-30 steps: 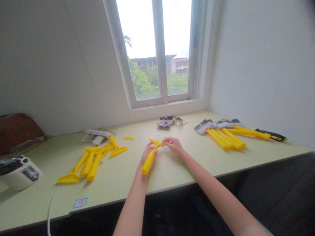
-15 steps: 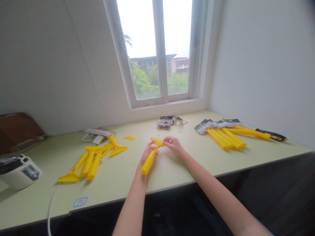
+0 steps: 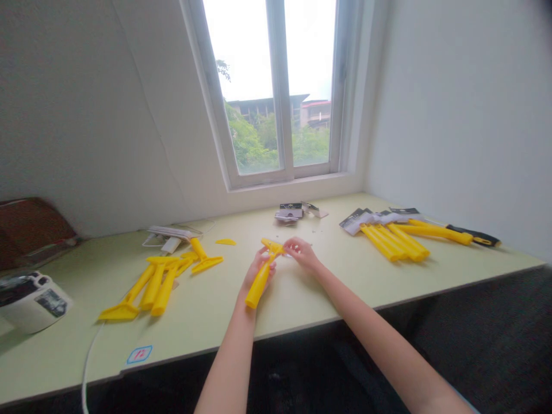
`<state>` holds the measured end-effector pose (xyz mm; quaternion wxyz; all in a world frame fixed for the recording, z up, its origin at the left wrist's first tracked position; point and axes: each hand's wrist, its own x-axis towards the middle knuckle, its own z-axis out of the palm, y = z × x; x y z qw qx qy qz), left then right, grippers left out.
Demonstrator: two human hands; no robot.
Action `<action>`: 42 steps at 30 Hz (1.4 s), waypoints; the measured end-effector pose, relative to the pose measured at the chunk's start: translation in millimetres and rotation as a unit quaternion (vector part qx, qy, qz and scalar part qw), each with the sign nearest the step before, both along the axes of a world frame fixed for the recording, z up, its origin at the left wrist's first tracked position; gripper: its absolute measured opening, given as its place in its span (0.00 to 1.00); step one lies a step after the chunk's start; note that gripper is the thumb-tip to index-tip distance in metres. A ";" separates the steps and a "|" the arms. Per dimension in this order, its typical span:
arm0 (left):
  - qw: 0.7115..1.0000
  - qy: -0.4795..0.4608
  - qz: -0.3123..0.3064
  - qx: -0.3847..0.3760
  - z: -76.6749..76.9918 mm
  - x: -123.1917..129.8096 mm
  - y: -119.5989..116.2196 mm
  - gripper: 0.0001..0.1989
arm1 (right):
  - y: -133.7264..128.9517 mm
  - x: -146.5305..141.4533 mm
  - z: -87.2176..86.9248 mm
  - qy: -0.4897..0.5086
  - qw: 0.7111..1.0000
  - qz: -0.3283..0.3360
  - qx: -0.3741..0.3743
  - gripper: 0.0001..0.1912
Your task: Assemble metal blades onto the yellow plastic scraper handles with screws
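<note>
Shifted slightly since the previous frame: yellow plastic scraper (image 3: pixel 259 286), handle now more upright. Left hand (image 3: pixel 259 271) has its fingers clamped round the handle; right hand (image 3: pixel 303 255) presses its fingertips (image 3: pixel 288 246) together on the scraper's head (blade edge hidden). Scraper pile (image 3: pixel 159 293) lies left of the fingers, second pile (image 3: pixel 394 242) right, on pale green table (image 3: pixel 302 305).

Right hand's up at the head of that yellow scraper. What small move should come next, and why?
Probably firm up the left hand on the yellow plastic scraper, so the right hand can work at its head: the left hand wraps the handle, and the right fingertips sit right at the head.
</note>
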<state>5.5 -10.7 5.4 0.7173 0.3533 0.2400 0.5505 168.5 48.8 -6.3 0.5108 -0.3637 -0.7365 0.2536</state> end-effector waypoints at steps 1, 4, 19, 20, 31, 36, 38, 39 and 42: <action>1.000 0.000 -0.001 0.000 0.0 -0.1 -0.1 0.24 | 0.0 0.0 -0.2 0.001 1.000 0.003 0.003 0.07; 1.000 -0.004 -0.004 0.002 -0.1 0.0 -0.1 0.24 | 0.5 -0.3 -0.8 0.014 1.000 0.001 -0.004 0.07; 1.000 -0.004 -0.008 -0.006 0.5 0.4 0.0 0.24 | 1.7 1.1 -1.5 0.023 0.999 0.006 -0.035 0.10; 1.000 -0.001 -0.008 -0.006 0.5 0.5 0.0 0.24 | 1.7 1.1 -1.5 0.017 0.999 0.005 -0.031 0.10; 1.000 -0.002 0.007 -0.012 -0.5 -0.2 1.6 0.23 | 5.9 2.3 -4.8 0.042 0.998 0.016 -0.041 0.09; 1.000 0.001 0.010 -0.017 0.2 0.6 1.5 0.24 | 8.2 2.2 -7.3 0.043 0.997 0.037 -0.043 0.10; 1.000 0.007 0.008 -0.018 0.1 0.9 1.5 0.24 | 7.7 2.2 -7.0 0.039 0.998 0.017 -0.045 0.09; 1.000 0.008 0.008 -0.018 0.0 1.0 1.5 0.25 | 7.3 2.4 -6.7 0.042 0.998 0.006 -0.047 0.09; 1.000 0.012 0.006 -0.015 -0.4 1.1 1.7 0.25 | 5.4 2.8 -4.9 0.047 0.998 0.009 -0.052 0.08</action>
